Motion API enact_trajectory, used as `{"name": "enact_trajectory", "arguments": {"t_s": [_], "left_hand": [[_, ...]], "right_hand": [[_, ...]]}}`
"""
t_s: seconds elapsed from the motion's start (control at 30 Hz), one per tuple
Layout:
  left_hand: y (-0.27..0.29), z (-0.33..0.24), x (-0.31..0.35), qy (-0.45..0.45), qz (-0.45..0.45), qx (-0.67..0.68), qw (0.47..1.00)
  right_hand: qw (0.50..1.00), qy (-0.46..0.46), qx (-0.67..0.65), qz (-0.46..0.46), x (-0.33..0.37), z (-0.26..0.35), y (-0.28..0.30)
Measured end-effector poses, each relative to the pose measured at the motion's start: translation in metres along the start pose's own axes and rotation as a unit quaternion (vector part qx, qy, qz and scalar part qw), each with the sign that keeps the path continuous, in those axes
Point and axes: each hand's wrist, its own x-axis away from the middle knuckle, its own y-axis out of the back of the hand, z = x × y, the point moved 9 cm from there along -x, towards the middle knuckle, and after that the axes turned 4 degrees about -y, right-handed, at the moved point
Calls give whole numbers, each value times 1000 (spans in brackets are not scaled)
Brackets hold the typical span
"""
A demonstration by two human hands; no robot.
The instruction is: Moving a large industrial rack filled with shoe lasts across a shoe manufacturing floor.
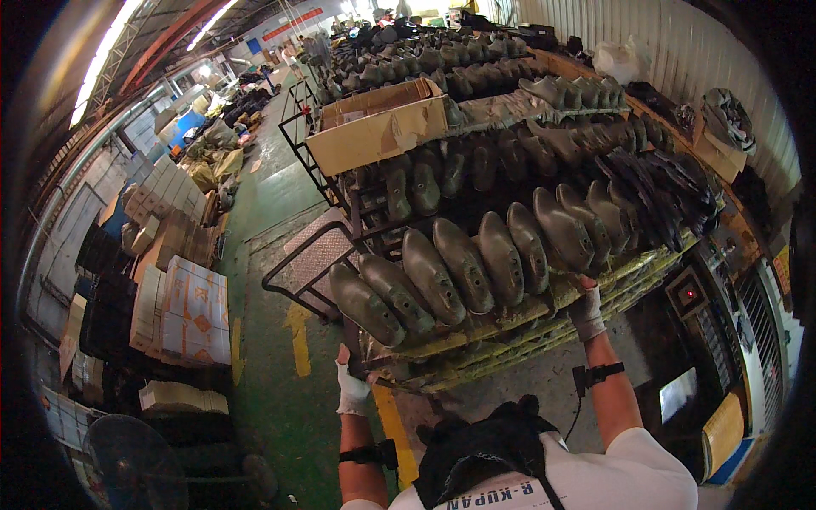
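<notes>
Yellow-edged rack (510, 316) w/ stacked tiers, biggest thing near the hands: its front edge runs btwn them, near corner just by the L hand (351, 389), and the rest stretches ahead & past the R hand (588, 313). Front row of lasts (463, 268) sits on its top tier, approx. ten pcs, ahead of & btwn both hands; L end of row is just up from L hand, R end just beyond R hand. Lasts = olive-brown, smooth, dull shine, foot-shaped; they lean side by side, rounded ends up & away, lower ends toward the hands, small dark holes showing on several. More rows behind, farther fr. both hands.

Brown open carton (378, 140), worn, is on the rack well ahead of L hand. Heap of dark flat pcs (659, 200) lies ahead & to the R of R hand.

Hands, both in white coverings, some fingertips bare: L hand is up at the rack's near corner, thumb side raised; can't tell if it's closed on anything. R hand reaches the shelf edge under the lasts, fingertips up close to it; can't tell if touching or how far curled.

Smallest: black straps (602, 372), one behind each hand.
</notes>
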Motion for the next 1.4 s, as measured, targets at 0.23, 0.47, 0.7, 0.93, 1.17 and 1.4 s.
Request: {"name": "enact_trajectory", "arguments": {"t_s": [0.23,0.47,0.7,0.93,1.17,1.4], "left_hand": [[-15,-1,-3,-13,35,-9,999],[-17,0,0,1,8,-13,1000],[-17,0,0,-20,-10,-10,1000],[-17,-2,-1,-16,15,-26,999],[-23,-6,4,-23,18,-15,999],[-10,-1,1,2,-18,-22,1000]], "right_hand": [[996,49,66,32,18,26,-26],[986,107,122,46,2,20,0],[998,23,-1,57,17,23,-32],[998,4,-54,24,17,18,-28],[999,6,-43,30,22,21,-44],[998,17,-43,31,19,19,-30]]}}
